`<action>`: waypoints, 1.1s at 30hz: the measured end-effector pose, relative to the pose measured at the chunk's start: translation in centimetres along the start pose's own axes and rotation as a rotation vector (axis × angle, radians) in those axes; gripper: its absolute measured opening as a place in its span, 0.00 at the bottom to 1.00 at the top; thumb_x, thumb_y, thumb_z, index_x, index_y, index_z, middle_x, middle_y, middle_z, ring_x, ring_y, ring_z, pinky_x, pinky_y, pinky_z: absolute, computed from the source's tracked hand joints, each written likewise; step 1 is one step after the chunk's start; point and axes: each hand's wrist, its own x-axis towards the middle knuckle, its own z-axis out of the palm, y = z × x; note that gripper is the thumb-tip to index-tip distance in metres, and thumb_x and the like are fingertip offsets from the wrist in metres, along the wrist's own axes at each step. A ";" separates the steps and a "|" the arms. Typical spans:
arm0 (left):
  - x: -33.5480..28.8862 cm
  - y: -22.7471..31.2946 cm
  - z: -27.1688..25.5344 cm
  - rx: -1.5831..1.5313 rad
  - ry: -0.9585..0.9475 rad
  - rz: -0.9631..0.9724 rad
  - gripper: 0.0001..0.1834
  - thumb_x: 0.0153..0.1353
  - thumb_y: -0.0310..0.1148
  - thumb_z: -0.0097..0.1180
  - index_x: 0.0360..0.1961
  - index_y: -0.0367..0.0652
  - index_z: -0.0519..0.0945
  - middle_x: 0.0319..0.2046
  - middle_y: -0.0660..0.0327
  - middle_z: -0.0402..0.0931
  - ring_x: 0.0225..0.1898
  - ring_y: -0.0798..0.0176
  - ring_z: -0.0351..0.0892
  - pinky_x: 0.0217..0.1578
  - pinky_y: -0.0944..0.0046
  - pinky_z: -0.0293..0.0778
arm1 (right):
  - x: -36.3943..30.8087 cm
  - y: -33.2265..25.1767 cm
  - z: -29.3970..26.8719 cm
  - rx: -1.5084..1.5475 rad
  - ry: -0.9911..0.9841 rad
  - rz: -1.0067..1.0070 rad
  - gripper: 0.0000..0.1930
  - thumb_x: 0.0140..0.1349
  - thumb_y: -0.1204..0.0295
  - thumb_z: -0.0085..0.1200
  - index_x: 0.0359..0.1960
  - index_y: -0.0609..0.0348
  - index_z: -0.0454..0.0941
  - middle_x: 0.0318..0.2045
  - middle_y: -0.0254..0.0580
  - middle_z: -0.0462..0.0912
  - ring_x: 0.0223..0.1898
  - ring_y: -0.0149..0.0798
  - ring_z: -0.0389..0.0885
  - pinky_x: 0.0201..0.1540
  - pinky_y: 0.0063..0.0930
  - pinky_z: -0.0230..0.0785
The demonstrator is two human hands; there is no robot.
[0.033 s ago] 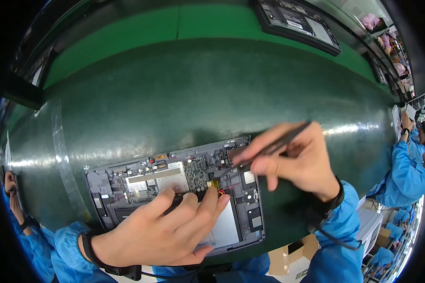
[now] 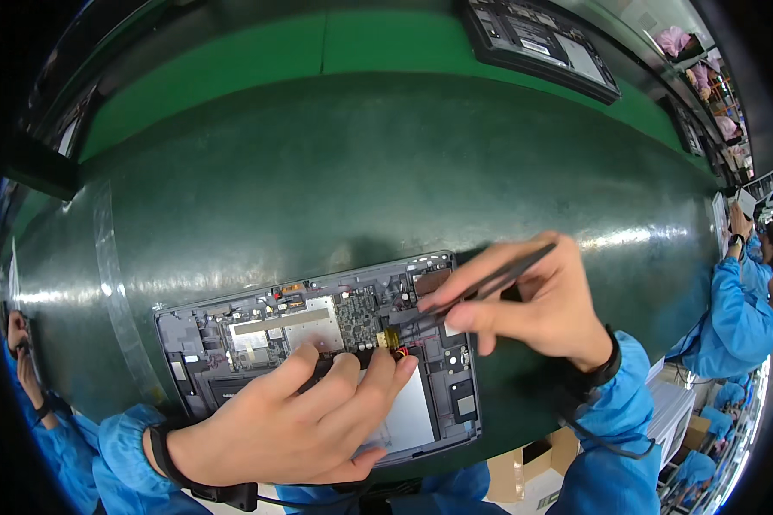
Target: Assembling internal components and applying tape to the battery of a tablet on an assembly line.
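Observation:
An opened tablet-like device lies tilted on the table, its circuit board, metal shields and battery exposed. My left hand rests across its lower middle, fingers stretched out and bent slightly, fingertips beside a connector with yellow tape and red and black wires. Part of the battery is hidden under this hand. My right hand pinches black tweezers between thumb and fingers. Their tips point left over the device's right part, close to the taped connector; whether they touch anything I cannot tell.
The green mat stretches beyond the device, with clear tape at left. Another opened device sits at the back right. A cardboard box is below the near edge. Co-workers in blue sleeves sit at both sides.
My right hand has shifted slightly downward, and the tweezers' tips are lower and nearer the taped connector. My left hand has barely moved.

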 end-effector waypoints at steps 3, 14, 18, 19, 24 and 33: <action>0.0 0.2 0.1 0.003 0.030 -0.011 0.38 0.60 0.61 0.51 0.60 0.43 0.81 0.47 0.62 0.76 0.45 0.60 0.70 0.49 0.58 0.69 | 0.0 -0.5 -0.1 -0.062 -0.031 0.087 0.07 0.57 0.76 0.71 0.35 0.67 0.89 0.34 0.42 0.90 0.20 0.25 0.82 0.25 0.16 0.71; 0.6 0.7 -0.5 -0.021 0.015 -0.052 0.36 0.59 0.59 0.54 0.61 0.44 0.81 0.46 0.65 0.76 0.44 0.62 0.70 0.48 0.59 0.69 | 0.1 -0.4 -1.2 -0.069 -0.090 0.027 0.07 0.55 0.82 0.70 0.36 0.69 0.89 0.35 0.52 0.90 0.25 0.33 0.86 0.25 0.22 0.79; 0.8 0.8 -1.0 -0.007 0.008 -0.059 0.35 0.59 0.58 0.55 0.60 0.46 0.81 0.46 0.66 0.76 0.43 0.63 0.70 0.47 0.60 0.69 | 0.1 -0.6 -1.4 -0.064 -0.120 0.011 0.07 0.55 0.81 0.70 0.36 0.68 0.89 0.35 0.52 0.90 0.26 0.34 0.87 0.25 0.22 0.79; 0.8 0.9 -1.0 -0.005 0.012 -0.056 0.35 0.59 0.58 0.55 0.60 0.46 0.81 0.46 0.66 0.76 0.43 0.63 0.70 0.47 0.60 0.69 | 0.1 -0.5 -1.5 -0.057 -0.112 0.005 0.08 0.55 0.81 0.71 0.37 0.68 0.89 0.36 0.52 0.90 0.26 0.33 0.86 0.25 0.22 0.79; 0.0 0.9 -1.4 0.100 0.051 -0.038 0.33 0.59 0.57 0.55 0.60 0.48 0.82 0.47 0.66 0.77 0.43 0.64 0.70 0.47 0.60 0.68 | 0.4 -0.7 -1.1 -0.088 -0.165 0.022 0.09 0.58 0.75 0.71 0.39 0.64 0.89 0.35 0.44 0.90 0.25 0.30 0.86 0.29 0.21 0.79; -0.9 -0.3 -1.5 0.097 -0.019 -0.002 0.35 0.59 0.56 0.57 0.62 0.45 0.79 0.48 0.63 0.77 0.45 0.63 0.72 0.46 0.61 0.68 | 1.2 -0.4 -0.4 -0.061 -0.137 0.037 0.08 0.59 0.77 0.69 0.39 0.66 0.89 0.36 0.45 0.90 0.24 0.30 0.86 0.26 0.19 0.76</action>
